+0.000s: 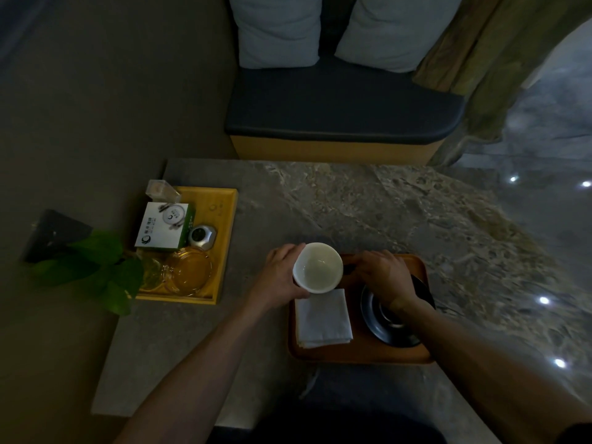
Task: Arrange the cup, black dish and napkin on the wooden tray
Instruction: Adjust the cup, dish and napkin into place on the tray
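Left hand: the left hand point(279, 274) wraps around the white cup point(318, 267) and holds it by its side, over the far left part of the wooden tray point(358, 354).
Right hand: the right hand point(382, 276) lies over the black dish point(389, 318); I cannot tell if it grips anything.
Napkin: the folded napkin point(323, 318) lies on the tray's left side.
Tray: near the surface's point(368, 203) front edge.

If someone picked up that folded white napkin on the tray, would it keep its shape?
Probably not. The napkin looks like thin folded layers, so it would likely droop and unfold. It seems light, and might slide easily on the smooth wooden tray.
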{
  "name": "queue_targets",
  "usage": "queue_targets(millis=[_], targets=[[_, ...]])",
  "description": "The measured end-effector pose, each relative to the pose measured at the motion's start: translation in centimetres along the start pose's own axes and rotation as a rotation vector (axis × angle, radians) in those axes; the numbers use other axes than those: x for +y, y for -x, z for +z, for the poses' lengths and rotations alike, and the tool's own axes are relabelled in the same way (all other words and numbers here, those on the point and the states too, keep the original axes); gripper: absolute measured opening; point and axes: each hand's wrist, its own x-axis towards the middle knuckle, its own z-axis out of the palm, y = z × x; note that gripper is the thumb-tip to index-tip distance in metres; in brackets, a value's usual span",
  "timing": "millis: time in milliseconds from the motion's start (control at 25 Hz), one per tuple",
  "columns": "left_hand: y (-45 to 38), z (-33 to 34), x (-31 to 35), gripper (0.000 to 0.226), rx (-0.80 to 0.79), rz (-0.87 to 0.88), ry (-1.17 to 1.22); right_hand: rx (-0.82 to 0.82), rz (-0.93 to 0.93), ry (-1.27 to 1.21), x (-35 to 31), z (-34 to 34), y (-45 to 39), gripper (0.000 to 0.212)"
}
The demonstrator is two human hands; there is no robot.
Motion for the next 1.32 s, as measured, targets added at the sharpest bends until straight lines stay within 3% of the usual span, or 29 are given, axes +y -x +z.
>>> queue_targets(millis=[200, 440, 760, 1320], targets=[[-0.2, 0.0, -0.1, 0.109, -0.002, 0.000, -0.009, 0.041, -0.011, -0.009, 0.1, 0.1, 0.0, 0.026], [-0.4, 0.4, 0.1, 0.110, 0.009, 0.006, -0.015, -0.041, 0.018, 0.053, 0.9, 0.4, -0.4, 0.027], [-0.5, 0.3, 0.1, 0.109, -0.015, 0.005, -0.044, 0.039, 0.009, 0.002, 1.0, 0.4, 0.2, 0.026], [-0.3, -0.1, 0.8, 0.107, -0.042, -0.015, -0.065, 0.028, 0.047, -0.029, 0.9, 1.2, -0.1, 0.025]])
